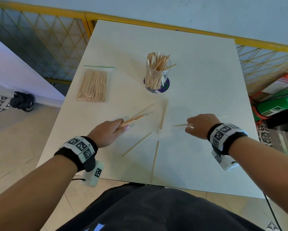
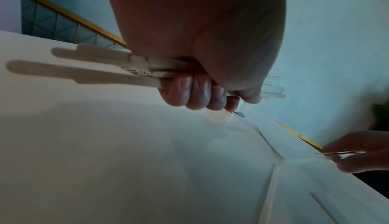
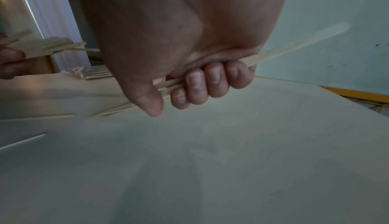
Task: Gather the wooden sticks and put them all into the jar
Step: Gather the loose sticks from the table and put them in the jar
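Observation:
A clear jar (image 1: 157, 72) packed with wooden sticks stands at the middle back of the white table (image 1: 198, 80). My left hand (image 1: 110, 130) grips a bundle of sticks (image 1: 135, 118) that points up and right; in the left wrist view the fingers (image 2: 195, 92) curl round that bundle (image 2: 101, 68). My right hand (image 1: 201, 126) grips a few sticks (image 1: 181, 125) lying crosswise; the right wrist view shows the fingers (image 3: 208, 83) wrapped round them (image 3: 305, 39). Three loose sticks lie on the table between my hands: one upright (image 1: 164, 114), one slanted (image 1: 137, 144), one near the front edge (image 1: 155, 161).
A clear zip bag full of sticks (image 1: 93, 85) lies at the table's left side. The jar stands on a purple disc (image 1: 166, 88). A yellow railing (image 1: 140, 22) runs behind the table. A green cylinder (image 1: 280, 105) lies on the floor at the right.

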